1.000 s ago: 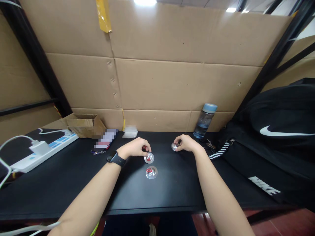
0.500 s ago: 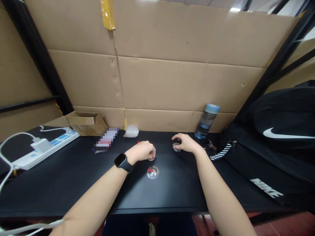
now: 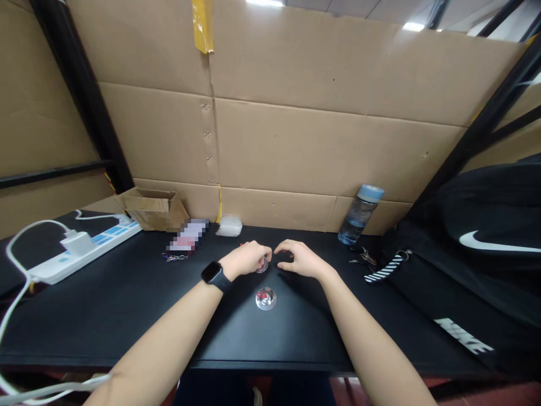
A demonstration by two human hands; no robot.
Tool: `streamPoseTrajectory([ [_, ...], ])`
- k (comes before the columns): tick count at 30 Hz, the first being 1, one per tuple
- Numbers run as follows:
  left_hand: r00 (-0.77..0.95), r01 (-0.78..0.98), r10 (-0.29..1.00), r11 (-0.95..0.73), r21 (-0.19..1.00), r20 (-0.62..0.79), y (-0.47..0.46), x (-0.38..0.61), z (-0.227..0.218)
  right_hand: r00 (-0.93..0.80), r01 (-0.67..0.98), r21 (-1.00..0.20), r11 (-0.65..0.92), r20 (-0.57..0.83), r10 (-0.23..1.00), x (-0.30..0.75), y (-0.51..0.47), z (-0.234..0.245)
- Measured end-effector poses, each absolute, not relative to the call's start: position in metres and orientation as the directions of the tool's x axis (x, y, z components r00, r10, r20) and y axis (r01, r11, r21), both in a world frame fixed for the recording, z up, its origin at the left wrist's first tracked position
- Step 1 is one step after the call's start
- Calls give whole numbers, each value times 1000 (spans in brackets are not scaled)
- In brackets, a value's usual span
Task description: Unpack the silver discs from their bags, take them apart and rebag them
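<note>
My left hand [image 3: 251,257], with a dark watch on its wrist, is closed on a clear suction cup [image 3: 264,265], which shows below and beside the fingertips. A bit of something red peeks out behind this hand. Just to the right, my right hand [image 3: 298,258] has its thumb and fingers apart, facing the left hand, and nothing shows between them. Nearer the table's front edge a second clear suction cup [image 3: 266,299] with a red part lies on the black tabletop [image 3: 236,338].
On the left are a white power strip [image 3: 54,267] with cables, an open cardboard box [image 3: 158,210] and a small white packet [image 3: 229,226]. To the right stand a water bottle [image 3: 359,217], keys [image 3: 368,257] and a black bag [image 3: 448,270]. Cardboard walls the back.
My right hand has moved left toward my left hand. The clear disc at its fingers before no longer shows there. More of the cup in my left hand is visible. The view shifted slightly.
</note>
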State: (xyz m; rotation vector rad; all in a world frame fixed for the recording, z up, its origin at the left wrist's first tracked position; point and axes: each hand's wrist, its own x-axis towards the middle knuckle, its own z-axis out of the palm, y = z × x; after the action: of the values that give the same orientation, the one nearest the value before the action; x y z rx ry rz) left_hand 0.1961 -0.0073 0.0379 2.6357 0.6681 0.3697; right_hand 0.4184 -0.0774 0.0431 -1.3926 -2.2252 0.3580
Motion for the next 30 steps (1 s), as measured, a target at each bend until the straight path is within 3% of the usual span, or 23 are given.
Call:
streamPoseTrajectory([
  [4, 840, 205, 445, -790, 578, 310, -8, 199, 41, -319, 674, -593, 440, 304, 898, 413, -76, 39],
  [7, 746, 41, 514, -670, 741, 424, -6, 200, 47, -261, 463, -773, 434, 349, 900, 399, -76, 36],
  [11, 683, -132, 593, -474, 870, 427, -5, 200, 56, -121, 185, -887, 423, 406, 906, 381, -76, 34],
  [15, 662, -224, 619, -374, 900, 423, -8, 200, 58, -55, 59, -912, 406, 403, 914, 375, -78, 37],
  [21, 619, -165, 657, -427, 889, 430, 0, 200, 52, -44, 6, -927, 375, 374, 926, 380, -77, 40],
  [27, 627, 95, 645, -621, 778, 438, 11, 193, 48, -15, 238, -899, 367, 374, 927, 403, -68, 36],
  [30, 653, 134, 629, -645, 752, 422, 6, 195, 47, -53, 243, -905, 349, 347, 936, 410, -66, 33],
])
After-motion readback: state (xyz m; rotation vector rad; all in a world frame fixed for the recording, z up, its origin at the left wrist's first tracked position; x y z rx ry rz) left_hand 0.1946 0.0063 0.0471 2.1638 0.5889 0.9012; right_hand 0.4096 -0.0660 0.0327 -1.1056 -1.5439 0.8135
